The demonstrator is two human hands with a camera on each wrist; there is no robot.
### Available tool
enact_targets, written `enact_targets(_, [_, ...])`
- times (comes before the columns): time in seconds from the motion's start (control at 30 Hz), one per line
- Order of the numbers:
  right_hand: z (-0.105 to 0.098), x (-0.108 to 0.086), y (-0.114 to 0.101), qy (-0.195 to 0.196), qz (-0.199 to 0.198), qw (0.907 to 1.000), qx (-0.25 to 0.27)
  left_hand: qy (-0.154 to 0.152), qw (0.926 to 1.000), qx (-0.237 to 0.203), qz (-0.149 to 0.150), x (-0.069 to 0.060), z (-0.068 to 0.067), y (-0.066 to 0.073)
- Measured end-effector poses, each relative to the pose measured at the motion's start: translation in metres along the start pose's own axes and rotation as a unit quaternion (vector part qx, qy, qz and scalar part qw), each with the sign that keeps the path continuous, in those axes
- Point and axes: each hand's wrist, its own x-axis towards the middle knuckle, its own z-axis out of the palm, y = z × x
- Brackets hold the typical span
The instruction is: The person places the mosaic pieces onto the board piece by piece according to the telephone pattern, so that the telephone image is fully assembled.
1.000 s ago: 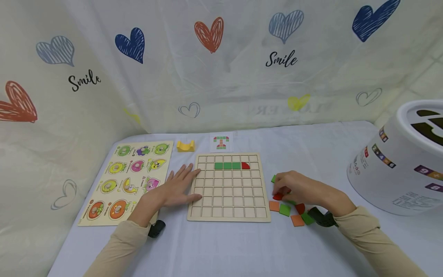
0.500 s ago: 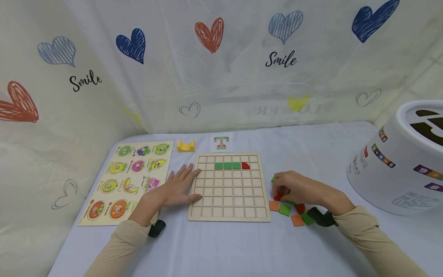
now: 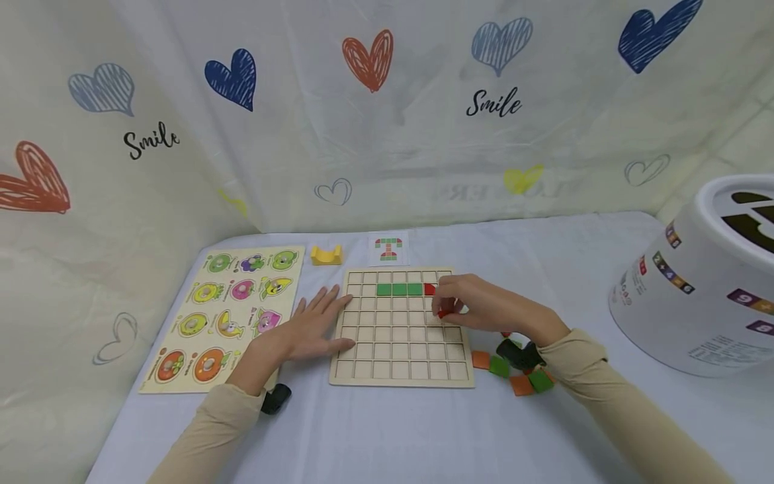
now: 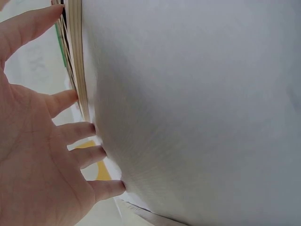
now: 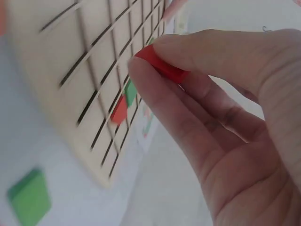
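A wooden grid board [image 3: 399, 370] lies mid-table. Green square tiles [image 3: 400, 290] form a row in it, ended on the right by a red rounded tile [image 3: 429, 289]. My right hand [image 3: 484, 306] pinches another red tile [image 5: 162, 66] between thumb and fingertips, over the board's right side. Spread flat, my left hand [image 3: 302, 329] rests at the board's left edge, thumb and index finger touching it. In the left wrist view those fingers [image 4: 63, 101] reach the board's side [image 4: 77, 52].
Orange tiles [image 3: 481, 359] and green tiles [image 3: 499, 366] lie loose right of the board, partly under the right wrist's camera. A pattern card [image 3: 388, 249] and a yellow block [image 3: 326, 255] sit behind it. A fruit board [image 3: 199, 329] is left; a white tub [image 3: 671, 309] stands right.
My right hand has picked a red tile from the loose pile and carried it left and away from me, over the board. The left hand stays in place.
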Motion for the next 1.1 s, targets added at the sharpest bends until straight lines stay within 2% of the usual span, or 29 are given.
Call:
enact_targets(0.2, [0.009,0.046,-0.003,0.034,-0.053,0.9975,0.032,-0.004,1.0000,-0.001,-0.009,0.001,-0.001,0.002])
enact_targets(0.3, [0.013,0.065,-0.001,0.058,-0.068,0.9949,0.046,-0.003,1.0000,-0.001,-0.007,0.001,-0.001,0.002])
enact_targets(0.53, [0.027,0.100,0.009,0.099,-0.045,0.9899,0.090,0.002,1.0000,-0.001,-0.007,0.000,-0.001,0.001])
enact_targets(0.77, [0.038,0.116,0.012,0.145,-0.022,0.9853,0.088,0.001,1.0000,-0.001,-0.007,0.000,-0.002,0.002])
enact_targets(0.87, [0.040,0.121,0.012,0.142,-0.015,0.9870,0.075,0.000,1.0000,-0.001,-0.008,0.000,-0.002,0.002])
enact_targets(1.1, [0.043,0.126,0.015,0.106,0.010,0.9940,0.027,-0.003,1.0000,-0.002,-0.007,0.001,-0.002,0.002])
